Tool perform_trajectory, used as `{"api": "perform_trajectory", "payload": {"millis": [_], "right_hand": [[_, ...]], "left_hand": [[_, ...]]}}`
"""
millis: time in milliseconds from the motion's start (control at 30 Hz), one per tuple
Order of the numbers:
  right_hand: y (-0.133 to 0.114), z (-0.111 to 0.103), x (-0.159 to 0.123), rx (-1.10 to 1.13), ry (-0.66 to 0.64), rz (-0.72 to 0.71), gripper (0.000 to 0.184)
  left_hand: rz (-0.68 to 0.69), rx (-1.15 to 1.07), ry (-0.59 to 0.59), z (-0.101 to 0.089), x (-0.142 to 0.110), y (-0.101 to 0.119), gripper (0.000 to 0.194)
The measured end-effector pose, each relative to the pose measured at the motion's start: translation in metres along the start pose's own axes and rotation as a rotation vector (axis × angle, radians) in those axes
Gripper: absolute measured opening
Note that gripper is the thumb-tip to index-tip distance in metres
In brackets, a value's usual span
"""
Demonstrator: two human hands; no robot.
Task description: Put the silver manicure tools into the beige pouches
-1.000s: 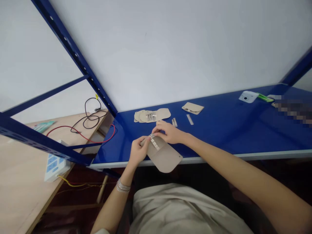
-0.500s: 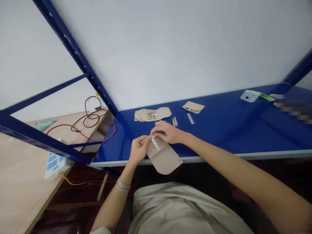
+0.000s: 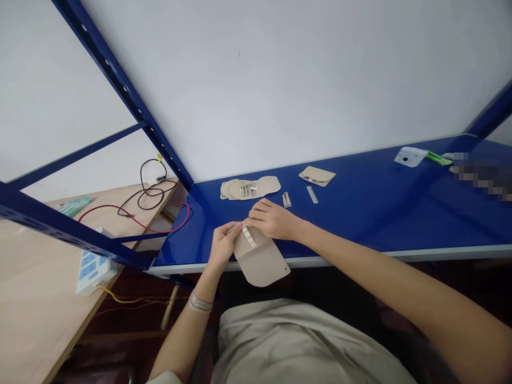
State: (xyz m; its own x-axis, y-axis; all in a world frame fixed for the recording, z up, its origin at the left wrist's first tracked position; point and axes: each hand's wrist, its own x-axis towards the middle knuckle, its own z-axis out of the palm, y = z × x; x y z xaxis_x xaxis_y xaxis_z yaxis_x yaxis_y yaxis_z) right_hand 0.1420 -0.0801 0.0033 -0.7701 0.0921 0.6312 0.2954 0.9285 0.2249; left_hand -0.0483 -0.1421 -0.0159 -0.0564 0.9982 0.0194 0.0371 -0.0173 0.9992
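Partly beyond the worktop point(image 3: 360, 213) at 6 o'clock, the case point(image 3: 262, 264) is pinched by the left hand point(image 3: 224, 242) at its 10 o'clock and the right hand point(image 3: 272, 220) at its 12, beside the loops point(image 3: 249, 238); slackened fingers could drop it.

A loose, creased grey-beige top point(image 3: 304, 341) is worn with a pale, multi-stranded bracelet point(image 3: 200, 302) on the left wrist point(image 3: 207, 284).

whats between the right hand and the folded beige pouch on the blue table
In the head view, slim metal pieces lie near the right hand, and a pale flat strip lies close to the folded beige pouch.
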Motion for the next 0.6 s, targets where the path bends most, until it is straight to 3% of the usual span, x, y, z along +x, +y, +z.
{"api": "perform_trajectory", "payload": {"millis": [267, 600], "right_hand": [[0.0023, 0.0029, -0.001, 0.212, 0.026, 0.173, 0.028], [-0.0001, 0.001, -0.001, 0.244, 0.07, 0.185, 0.025]], "left_hand": [[0.109, 0.116, -0.031, -0.0006, -0.0015, 0.0011, 0.038], [0.127, 0.129, -0.02, -0.0005, -0.0011, -0.0006, 0.034]]}}
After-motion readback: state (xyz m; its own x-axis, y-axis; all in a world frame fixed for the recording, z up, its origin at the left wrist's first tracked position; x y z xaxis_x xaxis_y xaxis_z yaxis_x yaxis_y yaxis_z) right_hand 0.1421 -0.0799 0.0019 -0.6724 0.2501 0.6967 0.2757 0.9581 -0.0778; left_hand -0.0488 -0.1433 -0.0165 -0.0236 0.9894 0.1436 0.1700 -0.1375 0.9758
